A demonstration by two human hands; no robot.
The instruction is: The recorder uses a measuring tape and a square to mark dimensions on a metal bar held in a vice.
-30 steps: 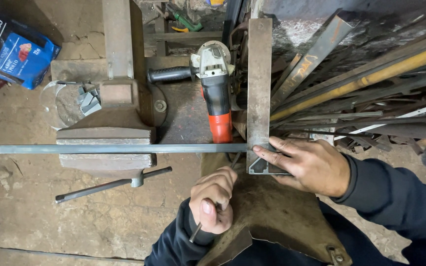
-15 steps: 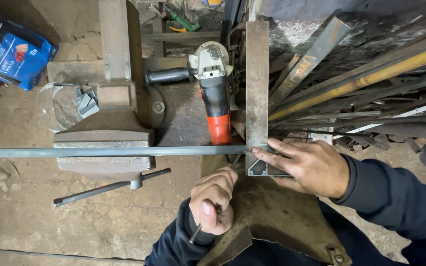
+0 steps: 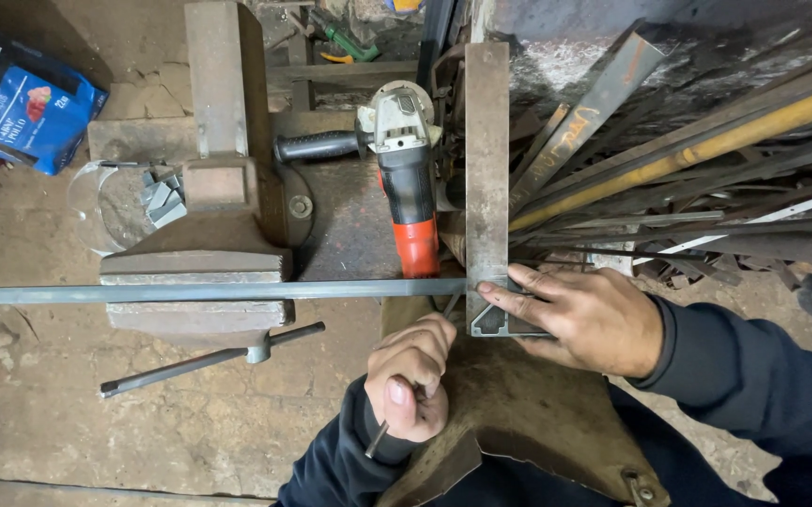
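A long grey steel bar (image 3: pixel 190 292) lies clamped across the jaws of a bench vise (image 3: pixel 208 216). A metal square (image 3: pixel 487 188) is set against the bar's right end, its long arm pointing away from me. My right hand (image 3: pixel 584 317) presses flat on the square's corner, fingers spread. My left hand (image 3: pixel 410 376) is closed around a thin metal scriber whose tip sits at the bar beside the square. An orange and grey angle grinder (image 3: pixel 404 174) lies on the bench just behind the bar.
A stack of long steel bars and tubes (image 3: pixel 697 160) fills the right side. A clear plastic tub of small metal pieces (image 3: pixel 124 202) sits left of the vise. A blue bag (image 3: pixel 16 99) lies at the far left. The vise handle (image 3: pixel 208 359) sticks out low.
My left hand has risen a little toward the bar, bringing the scriber tip up beside the square. The right hand and bar stay put.
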